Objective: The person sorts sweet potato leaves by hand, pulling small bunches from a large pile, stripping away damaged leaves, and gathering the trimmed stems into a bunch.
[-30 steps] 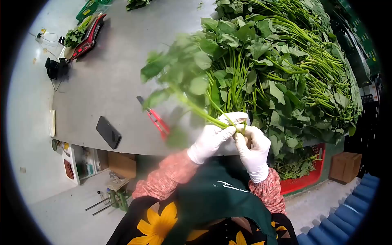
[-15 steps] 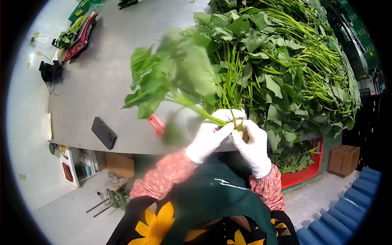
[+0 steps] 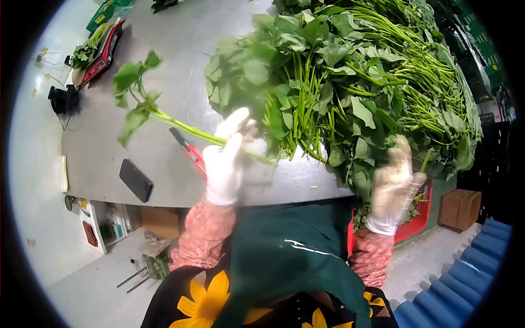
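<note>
My left hand (image 3: 225, 158), in a white glove, is closed round a green leafy stem (image 3: 188, 128) whose leaves point to the upper left over the metal table (image 3: 164, 82). Blurred by motion, my right hand (image 3: 395, 183), also gloved, is at the front right edge of the large pile of leafy greens (image 3: 350, 71). A short piece of stem shows by its fingertips; whether it is held is unclear. Just behind my left hand are the pile's blurred leaves. A red-handled tool (image 3: 192, 156) lies partly hidden beside my left hand.
A black phone (image 3: 135, 180) lies near the table's front left edge. At the back left stands a red scale (image 3: 104, 57) with greens on it, beside a black device (image 3: 63, 98). Below the pile is a red crate (image 3: 418, 218), with a cardboard box (image 3: 460, 209) to its right.
My hands have moved apart from where they met over the stems. The left has gone left and up with a stem; the right has gone right. Most of the bunch is no longer in my left hand.
</note>
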### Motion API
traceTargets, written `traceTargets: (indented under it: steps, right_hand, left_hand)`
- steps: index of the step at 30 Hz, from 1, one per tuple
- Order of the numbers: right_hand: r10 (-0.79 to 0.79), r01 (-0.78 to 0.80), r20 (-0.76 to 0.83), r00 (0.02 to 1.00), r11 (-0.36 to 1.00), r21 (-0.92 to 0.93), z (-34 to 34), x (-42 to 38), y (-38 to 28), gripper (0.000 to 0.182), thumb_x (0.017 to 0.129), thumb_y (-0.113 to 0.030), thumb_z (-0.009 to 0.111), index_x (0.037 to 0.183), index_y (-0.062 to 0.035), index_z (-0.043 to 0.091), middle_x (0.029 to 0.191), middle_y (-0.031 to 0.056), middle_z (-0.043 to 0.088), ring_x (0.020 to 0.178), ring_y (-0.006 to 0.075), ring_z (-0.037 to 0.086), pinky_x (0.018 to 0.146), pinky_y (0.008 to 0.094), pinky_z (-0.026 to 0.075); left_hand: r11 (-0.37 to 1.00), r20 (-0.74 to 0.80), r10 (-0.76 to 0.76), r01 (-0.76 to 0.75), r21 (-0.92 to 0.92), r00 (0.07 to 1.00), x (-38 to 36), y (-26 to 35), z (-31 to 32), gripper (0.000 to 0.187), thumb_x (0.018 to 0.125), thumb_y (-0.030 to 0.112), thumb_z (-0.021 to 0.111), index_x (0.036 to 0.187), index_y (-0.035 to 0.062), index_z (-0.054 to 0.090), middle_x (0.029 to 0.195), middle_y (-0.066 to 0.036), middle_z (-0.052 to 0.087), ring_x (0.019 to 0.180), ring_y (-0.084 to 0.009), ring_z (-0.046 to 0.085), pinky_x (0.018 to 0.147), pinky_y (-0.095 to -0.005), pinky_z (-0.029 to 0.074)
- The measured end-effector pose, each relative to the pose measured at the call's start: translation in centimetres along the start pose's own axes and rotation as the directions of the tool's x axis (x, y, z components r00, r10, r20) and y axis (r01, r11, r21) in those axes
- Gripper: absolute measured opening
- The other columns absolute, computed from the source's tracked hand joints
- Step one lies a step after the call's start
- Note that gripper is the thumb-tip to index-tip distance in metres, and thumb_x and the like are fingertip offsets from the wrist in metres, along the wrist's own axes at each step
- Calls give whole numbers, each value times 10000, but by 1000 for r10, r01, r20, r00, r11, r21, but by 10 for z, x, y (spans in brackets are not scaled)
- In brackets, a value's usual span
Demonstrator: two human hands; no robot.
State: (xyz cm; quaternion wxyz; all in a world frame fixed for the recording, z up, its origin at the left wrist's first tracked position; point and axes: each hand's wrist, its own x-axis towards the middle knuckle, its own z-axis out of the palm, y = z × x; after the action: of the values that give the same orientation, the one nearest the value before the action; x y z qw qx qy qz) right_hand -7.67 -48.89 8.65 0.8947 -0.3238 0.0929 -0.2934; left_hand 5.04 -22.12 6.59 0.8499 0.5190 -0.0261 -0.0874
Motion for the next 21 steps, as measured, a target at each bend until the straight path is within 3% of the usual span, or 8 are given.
traceTargets:
  steps: [3, 4, 5, 6, 7, 10, 13, 21]
  right_hand:
    - [177, -97, 44, 983, 708, -699, 31, -12, 59, 550, 856, -261, 740, 1290, 12, 541, 1143, 116, 634, 755, 141, 640, 643, 240, 537]
    - [226, 6, 101, 969, 385, -923, 12, -3, 81, 518, 825, -275, 764, 1218, 11, 585, 1072, 106, 652, 733, 149, 635, 646, 273, 526]
    - [35, 278, 277, 960, -32, -960, 5, 6, 104, 497, 793, -297, 783, 1156, -7, 609, 982, 116, 642, 690, 196, 628, 634, 305, 514]
    - [-83, 420, 442, 893, -197, -886, 1, 14, 116, 420, 801, -340, 766, 1038, -25, 622, 898, 119, 614, 655, 249, 609, 615, 332, 507]
    - [39, 257, 256, 966, -260, -931, 2, 21, 124, 381, 802, -347, 761, 986, -35, 641, 896, 131, 632, 694, 285, 608, 651, 357, 495]
    - [68, 239, 231, 970, -141, -961, 4, 30, 129, 294, 839, -309, 716, 906, -32, 644, 817, 113, 622, 692, 276, 602, 639, 357, 487]
    - [-63, 304, 298, 953, 158, -939, 24, 9, 110, 141, 811, -110, 704, 915, -32, 649, 738, 83, 571, 573, 180, 542, 554, 297, 465]
    - [45, 490, 492, 870, 46, -871, 34, -29, 89, 295, 733, -133, 777, 977, -81, 620, 878, 92, 601, 663, 237, 620, 590, 323, 510]
  left_hand:
    - [916, 211, -151, 217, -338, 966, 0, -13, -1, 483, 949, 61, 512, 1413, -24, 408, 1228, -184, 601, 811, -145, 605, 753, -299, 516]
    - [871, 238, -211, 293, -394, 948, -3, -15, -6, 494, 952, 72, 512, 1428, -1, 402, 1170, -183, 634, 684, -105, 539, 627, -263, 463]
    - [826, 251, -248, 339, -449, 936, -7, -10, -4, 360, 956, 84, 519, 1304, -8, 523, 1022, -140, 663, 643, -83, 507, 582, -249, 418]
    - [830, 264, -244, 342, -441, 933, -11, -11, -5, 267, 958, 116, 526, 1187, -13, 569, 944, -117, 649, 627, -90, 505, 575, -246, 411]
    - [833, 274, -241, 343, -434, 931, -13, -13, -7, 216, 959, 147, 534, 1071, -19, 616, 866, -94, 634, 611, -97, 504, 567, -243, 405]
    - [866, 371, -172, 319, -385, 913, -13, -19, -11, 304, 944, 265, 553, 820, 0, 633, 771, -61, 589, 599, -125, 515, 546, -229, 373]
    - [893, 261, -285, 354, -277, 922, -13, -21, -9, 225, 938, 192, 587, 859, -9, 644, 787, -47, 601, 616, -90, 517, 558, -213, 383]
    - [904, 110, -417, 399, 154, 902, -16, -31, 30, 228, 889, 144, 696, 1066, 5, 658, 838, 28, 636, 652, -26, 503, 555, -165, 365]
